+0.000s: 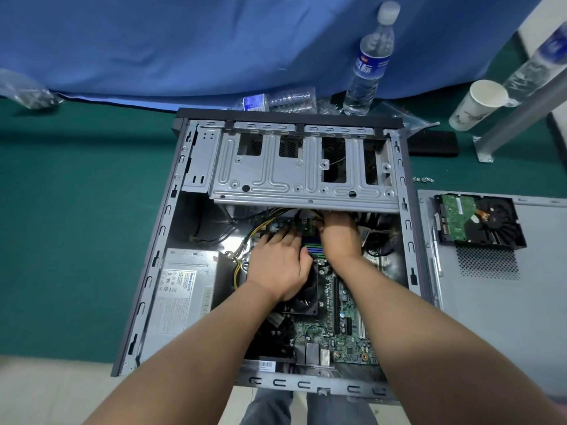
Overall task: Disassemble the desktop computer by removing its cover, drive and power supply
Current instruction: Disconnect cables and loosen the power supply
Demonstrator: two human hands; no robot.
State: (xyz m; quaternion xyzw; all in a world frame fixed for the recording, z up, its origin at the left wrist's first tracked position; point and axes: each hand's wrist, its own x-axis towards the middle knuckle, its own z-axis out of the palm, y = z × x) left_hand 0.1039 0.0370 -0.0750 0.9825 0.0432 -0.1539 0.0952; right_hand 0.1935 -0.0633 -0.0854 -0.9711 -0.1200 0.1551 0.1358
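Observation:
The open desktop case (171,210) lies flat on the green table, its motherboard (346,342) exposed. The grey power supply (184,289) sits inside at the lower left, with yellow cables (254,231) running from it toward the board. An empty metal drive cage (276,173) spans the far end. My left hand (276,265) rests on the board beside the fan, fingers stretched toward the cable connector. My right hand (337,234) reaches under the cage's edge, its fingers hidden. The removed side cover (491,317) lies to the right with the hard drive (478,219) on it.
Behind the case are an upright water bottle (368,65), a crushed bottle (282,99), a paper cup (475,102), a black flat object (432,144) and a metal post (521,111). Loose screws (425,180) lie by the cover. A blue cloth hangs at the back.

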